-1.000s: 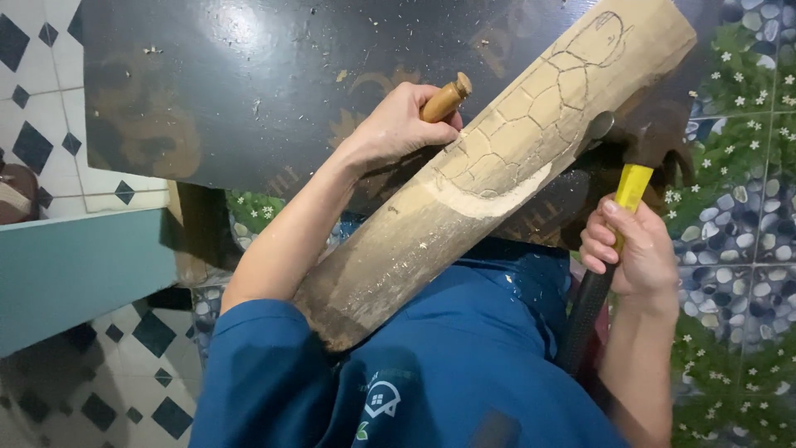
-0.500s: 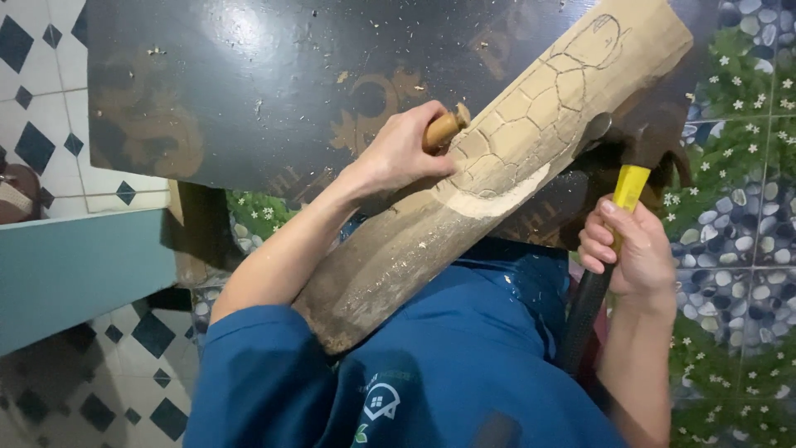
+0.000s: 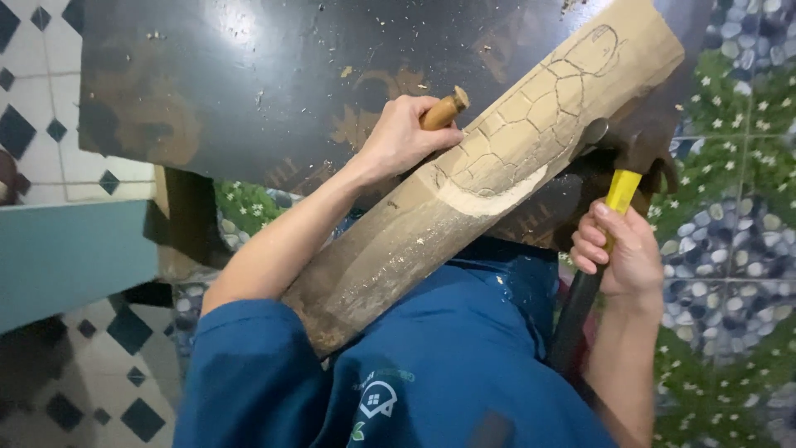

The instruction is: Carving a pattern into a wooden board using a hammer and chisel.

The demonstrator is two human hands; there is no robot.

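A long pale wooden log [image 3: 497,174] leans across my lap and up onto a dark table [image 3: 249,83]. Pencil lines of a scale-like pattern cover its upper part, and a fresh light cut shows on its lower edge. My left hand [image 3: 402,137] grips a wooden-handled chisel [image 3: 444,108] held against the log's upper edge. My right hand [image 3: 618,249] holds a hammer by its yellow and black handle [image 3: 620,192], just below and right of the log; the hammer's head [image 3: 643,137] sits beside the log.
Wood chips lie scattered on the dark tabletop. A floor of pebble-and-flower pattern [image 3: 730,207] spreads at the right. White tiles with dark diamonds [image 3: 33,99] and a teal ledge [image 3: 66,257] lie at the left.
My left hand and the chisel have shifted slightly down and closer against the log. The hammer in my right hand has hardly moved.
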